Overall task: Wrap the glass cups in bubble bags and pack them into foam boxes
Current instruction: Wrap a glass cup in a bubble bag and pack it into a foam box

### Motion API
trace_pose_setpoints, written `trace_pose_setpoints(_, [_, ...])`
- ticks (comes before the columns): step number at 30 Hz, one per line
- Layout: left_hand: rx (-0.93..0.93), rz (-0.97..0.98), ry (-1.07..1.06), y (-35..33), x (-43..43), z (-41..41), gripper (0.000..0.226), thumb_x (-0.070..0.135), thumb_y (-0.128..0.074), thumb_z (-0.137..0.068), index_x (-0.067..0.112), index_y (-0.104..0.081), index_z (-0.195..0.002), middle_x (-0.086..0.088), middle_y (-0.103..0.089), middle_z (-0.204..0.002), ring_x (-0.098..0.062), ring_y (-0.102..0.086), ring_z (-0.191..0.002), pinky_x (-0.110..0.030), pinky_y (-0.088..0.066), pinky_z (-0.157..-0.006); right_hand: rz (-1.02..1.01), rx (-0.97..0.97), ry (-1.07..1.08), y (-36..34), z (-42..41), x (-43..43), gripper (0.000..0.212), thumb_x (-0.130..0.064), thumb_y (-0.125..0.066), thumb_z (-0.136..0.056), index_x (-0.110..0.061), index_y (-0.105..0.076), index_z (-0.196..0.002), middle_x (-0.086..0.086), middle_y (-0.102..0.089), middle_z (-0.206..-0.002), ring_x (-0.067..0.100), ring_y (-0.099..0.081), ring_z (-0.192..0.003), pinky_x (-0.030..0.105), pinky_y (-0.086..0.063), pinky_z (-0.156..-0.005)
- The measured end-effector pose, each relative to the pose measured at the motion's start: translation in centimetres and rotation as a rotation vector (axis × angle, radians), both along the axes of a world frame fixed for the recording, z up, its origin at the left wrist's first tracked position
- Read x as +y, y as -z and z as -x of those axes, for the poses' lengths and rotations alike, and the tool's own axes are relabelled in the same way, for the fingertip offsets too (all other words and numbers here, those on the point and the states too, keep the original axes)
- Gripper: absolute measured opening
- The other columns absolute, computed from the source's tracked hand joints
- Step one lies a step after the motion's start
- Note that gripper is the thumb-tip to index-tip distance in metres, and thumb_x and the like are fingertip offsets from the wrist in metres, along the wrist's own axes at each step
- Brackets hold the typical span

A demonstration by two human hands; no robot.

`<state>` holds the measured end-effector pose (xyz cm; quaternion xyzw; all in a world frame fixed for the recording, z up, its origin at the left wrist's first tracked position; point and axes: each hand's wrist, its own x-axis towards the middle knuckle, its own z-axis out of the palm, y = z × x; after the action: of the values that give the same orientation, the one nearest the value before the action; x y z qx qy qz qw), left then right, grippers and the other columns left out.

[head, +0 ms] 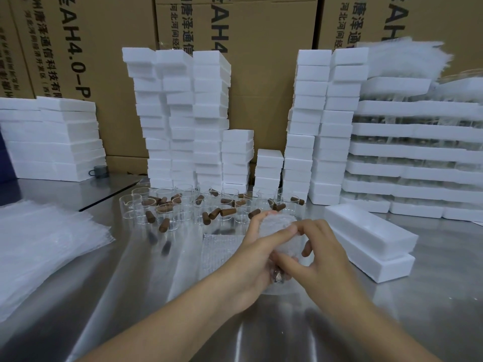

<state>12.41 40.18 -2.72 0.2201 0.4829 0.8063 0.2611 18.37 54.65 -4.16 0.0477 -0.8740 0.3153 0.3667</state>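
Note:
Above the steel table (431,296), both hands hold a glass cup wrapped in a bubble bag (277,226). My left hand (254,254) grips it from the left and below. From the right, my right hand (318,252) pinches the bag's fold with its fingers. A dark handle end shows at the bundle's bottom. Several bare glass cups (188,205) with brown wooden handles stand behind the hands. A flat bubble bag (219,246) lies under the hands. To the right lies a foam box (371,231) on top of another.
A pile of bubble bags (44,246) lies at the left. Tall stacks of white foam boxes (180,113) stand at the back, with more (321,126) at the right. Foam trays of glass cups (418,152) are stacked far right. Cardboard cartons (261,61) form the back wall.

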Motion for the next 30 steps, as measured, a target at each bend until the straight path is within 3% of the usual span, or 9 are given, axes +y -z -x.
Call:
trace_pose_setpoints(2, [-0.076,-0.014,0.039,0.0,-0.2,0.6,0.063,0.018,-0.09,-0.079,0.049,-0.064,-0.127,-0.013,-0.073,-0.133,-0.035,-0.076,-0.092,-0.043,-0.056,-0.089,-0.017,-0.044,-0.002,-0.1,0.1,0.6,0.045,-0.075,-0.064,-0.076,-0.054,-0.051,-0.113,-0.028,-0.05,-0.116,0.002,-0.059,-0.096,0.021,-0.044,-0.068])
trace_pose_setpoints(5, [-0.042,0.07,0.116,-0.2,-0.9,1.3,0.059,0.018,-0.074,-0.078,0.038,-0.067,-0.133,-0.015,-0.073,-0.125,-0.035,-0.073,-0.089,-0.043,-0.06,-0.079,-0.053,-0.109,0.035,-0.3,0.1,1.6,0.043,-0.076,-0.063,-0.081,-0.049,-0.054,-0.114,-0.029,-0.053,-0.116,0.003,-0.059,-0.093,0.027,-0.05,-0.072])
trace_pose_setpoints(11, [0.069,0.189,0.138,-0.6,-2.3,1.9,0.048,0.03,-0.087,-0.086,0.056,-0.07,-0.122,-0.001,-0.079,-0.119,-0.019,-0.069,-0.09,-0.032,-0.052,-0.078,0.27,-0.299,-0.256,-1.4,-0.6,1.6,0.036,-0.055,-0.067,-0.092,-0.04,-0.072,-0.123,-0.021,-0.067,-0.115,0.002,-0.064,-0.101,0.023,-0.045,-0.087])
trace_pose_setpoints(15, [0.123,0.191,0.148,-0.7,-2.7,2.5,0.064,0.029,-0.096,-0.077,0.046,-0.067,-0.132,-0.01,-0.076,-0.13,-0.023,-0.069,-0.094,-0.032,-0.055,-0.076,0.403,-0.401,-0.478,-2.5,-1.3,1.6,0.031,-0.044,-0.066,-0.094,-0.037,-0.073,-0.124,-0.008,-0.072,-0.091,0.008,-0.059,-0.073,0.021,-0.044,-0.066])
trace_pose_setpoints(17, [0.115,0.173,0.115,-0.8,-2.6,2.8,0.075,0.028,-0.098,-0.073,0.043,-0.062,-0.138,-0.013,-0.075,-0.132,-0.027,-0.069,-0.096,-0.033,-0.056,-0.076,0.415,-0.388,-0.484,-2.9,-1.3,1.8,0.033,-0.045,-0.063,-0.093,-0.042,-0.071,-0.125,-0.009,-0.075,-0.104,0.01,-0.061,-0.075,0.028,-0.046,-0.064])
trace_pose_setpoints(20, [0.076,0.103,0.009,-0.9,-2.4,3.3,0.079,0.014,-0.096,-0.07,0.043,-0.064,-0.135,-0.011,-0.078,-0.126,-0.031,-0.076,-0.096,-0.036,-0.06,-0.084,0.361,-0.21,-0.274,-3.1,-0.8,3.1,0.035,-0.06,-0.063,-0.091,-0.048,-0.066,-0.123,-0.021,-0.069,-0.123,0.006,-0.068,-0.076,0.031,-0.051,-0.067])
trace_pose_setpoints(23, [0.053,0.035,-0.118,-1.0,-2.7,4.2,0.086,-0.002,-0.093,-0.07,0.031,-0.06,-0.143,-0.011,-0.078,-0.126,-0.036,-0.075,-0.111,-0.042,-0.058,-0.101,0.065,-0.074,0.16,-2.7,-0.4,6.1,0.041,-0.054,-0.066,-0.094,-0.043,-0.058,-0.133,-0.025,-0.059,-0.131,0.007,-0.067,-0.08,0.036,-0.05,-0.081])
trace_pose_setpoints(26, [-0.011,-0.016,-0.171,-1.1,-3.3,4.9,0.085,0.008,-0.097,-0.069,0.007,-0.059,-0.145,-0.015,-0.076,-0.128,-0.028,-0.076,-0.111,-0.037,-0.057,-0.104,-0.073,-0.213,0.46,-2.1,-0.3,9.2,0.056,-0.041,-0.064,-0.098,-0.033,-0.044,-0.149,-0.006,-0.048,-0.152,0.023,-0.062,-0.119,0.045,-0.049,-0.094])
trace_pose_setpoints(30, [-0.022,0.037,-0.287,-1.8,-4.1,5.2,0.115,0.026,-0.103,-0.062,0.017,-0.043,-0.159,-0.009,-0.067,-0.143,-0.025,-0.064,-0.127,-0.032,-0.051,-0.093,-0.228,-0.481,0.69,-1.7,-0.2,11.1,0.054,-0.038,-0.051,-0.102,-0.032,-0.034,-0.153,0.001,-0.062,-0.131,0.031,-0.065,-0.108,0.043,-0.056,-0.08])
